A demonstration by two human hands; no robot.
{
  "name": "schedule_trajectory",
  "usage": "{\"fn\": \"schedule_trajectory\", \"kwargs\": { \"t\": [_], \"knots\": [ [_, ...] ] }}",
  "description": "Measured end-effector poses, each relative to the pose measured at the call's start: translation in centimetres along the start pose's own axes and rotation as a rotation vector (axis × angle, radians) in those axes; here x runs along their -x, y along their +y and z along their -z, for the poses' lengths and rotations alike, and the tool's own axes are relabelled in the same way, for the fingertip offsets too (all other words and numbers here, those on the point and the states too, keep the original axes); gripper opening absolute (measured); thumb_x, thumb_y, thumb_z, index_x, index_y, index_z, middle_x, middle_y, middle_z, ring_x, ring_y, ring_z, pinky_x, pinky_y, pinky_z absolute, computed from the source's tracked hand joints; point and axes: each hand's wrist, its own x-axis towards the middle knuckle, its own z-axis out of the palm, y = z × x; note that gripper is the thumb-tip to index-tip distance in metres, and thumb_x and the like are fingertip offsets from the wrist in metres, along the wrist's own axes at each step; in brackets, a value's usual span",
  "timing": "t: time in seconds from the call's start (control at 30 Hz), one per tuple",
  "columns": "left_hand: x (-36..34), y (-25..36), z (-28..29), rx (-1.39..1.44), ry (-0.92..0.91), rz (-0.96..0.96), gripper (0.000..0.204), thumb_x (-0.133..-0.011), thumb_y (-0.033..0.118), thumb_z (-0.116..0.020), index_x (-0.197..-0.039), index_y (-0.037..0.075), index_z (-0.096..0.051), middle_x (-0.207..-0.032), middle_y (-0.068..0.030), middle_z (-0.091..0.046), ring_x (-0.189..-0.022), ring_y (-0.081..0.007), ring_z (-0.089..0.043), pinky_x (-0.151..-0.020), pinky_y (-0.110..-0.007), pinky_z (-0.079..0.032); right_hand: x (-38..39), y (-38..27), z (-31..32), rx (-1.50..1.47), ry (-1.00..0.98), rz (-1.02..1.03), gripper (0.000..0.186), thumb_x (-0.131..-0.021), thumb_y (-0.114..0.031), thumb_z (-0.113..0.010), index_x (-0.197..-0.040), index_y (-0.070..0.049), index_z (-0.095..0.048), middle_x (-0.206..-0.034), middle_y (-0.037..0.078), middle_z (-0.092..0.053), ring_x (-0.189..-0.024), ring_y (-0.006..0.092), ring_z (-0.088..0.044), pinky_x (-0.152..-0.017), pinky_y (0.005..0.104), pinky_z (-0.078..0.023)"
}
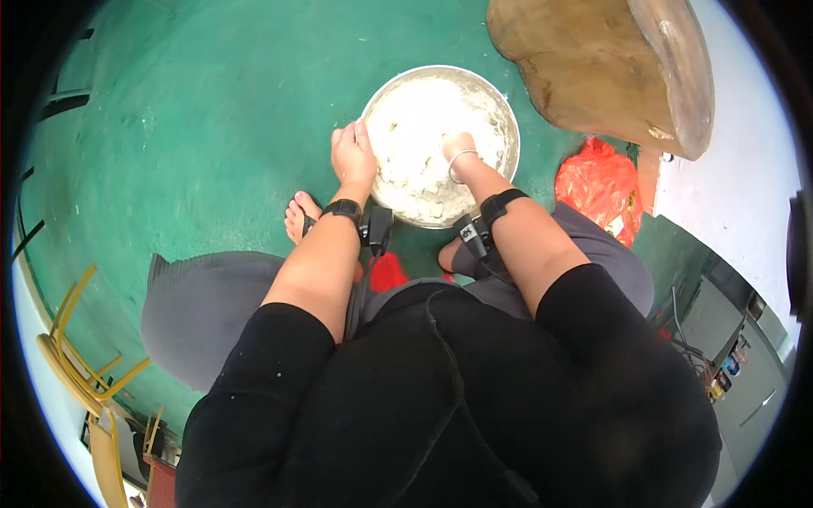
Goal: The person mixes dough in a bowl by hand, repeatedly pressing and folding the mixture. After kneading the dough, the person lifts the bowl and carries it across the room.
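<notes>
A wide metal basin (513,127) stands on the floor in front of me, between my feet. It holds a pale, floury dough (415,157), lumpy near the edges and washed out by glare in the middle. At the basin's left rim is my left hand (354,154), closed around the edge. My right hand (460,146), with a bracelet at the wrist, presses down into the dough right of the middle. Its fingers are sunk in the dough or hidden, so their shape does not show. Dark straps with small devices circle both forearms.
Green floor (212,127) surrounds the basin. A large brown wooden slab (593,68) stands at the upper right, with a red plastic bag (601,188) below it. Something red (388,273) lies between my legs. A yellow-framed chair (80,347) is at the lower left.
</notes>
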Motion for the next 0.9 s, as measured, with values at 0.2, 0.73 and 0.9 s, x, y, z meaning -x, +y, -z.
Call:
{"fn": "schedule_trajectory", "kwargs": {
  "t": [0.2, 0.73, 0.9],
  "knots": [
    [0.0, -0.1, -0.2, -0.074, 0.001, -0.069, 0.032, -0.09, 0.029, -0.039, -0.096, 0.006, -0.06, -0.084, -0.014, -0.054, -0.08, -0.0314, -0.053, -0.071, -0.04, -0.044, 0.0, -2.4, 3.8, -0.754, 0.198, -0.585, 0.021, -0.073, -0.013, -0.053, -0.087, -0.005, -0.066, -0.095, 0.016, -0.063, -0.088, 0.0285, -0.061, -0.074, 0.034, -0.048],
    [-2.6, 2.6, -1.2, 0.294, 0.058, -0.087, 0.026, -0.084, 0.028, -0.053, -0.087, 0.005, -0.066, -0.082, -0.0139, -0.06, -0.078, -0.028, -0.057, -0.071, -0.035, -0.045, 5.0, 0.2, 3.5, -0.566, 0.637, 0.021, 0.025, -0.072, -0.011, -0.048, -0.089, -0.001, -0.062, -0.093, 0.021, -0.06, -0.088, 0.0311, -0.058, -0.08, 0.0378, -0.044],
    [-2.9, 2.2, -1.5, 0.255, 0.087, -0.126, 0.025, -0.083, 0.027, -0.055, -0.085, 0.005, -0.065, -0.083, -0.0133, -0.062, -0.078, -0.0278, -0.059, -0.07, -0.035, -0.046, 7.9, 1.7, 5.2, -0.566, 0.66, 0.057, 0.027, -0.072, -0.011, -0.048, -0.092, 0.0, -0.061, -0.093, 0.022, -0.06, -0.089, 0.0327, -0.057, -0.08, 0.0389, -0.044]
  ]
}}
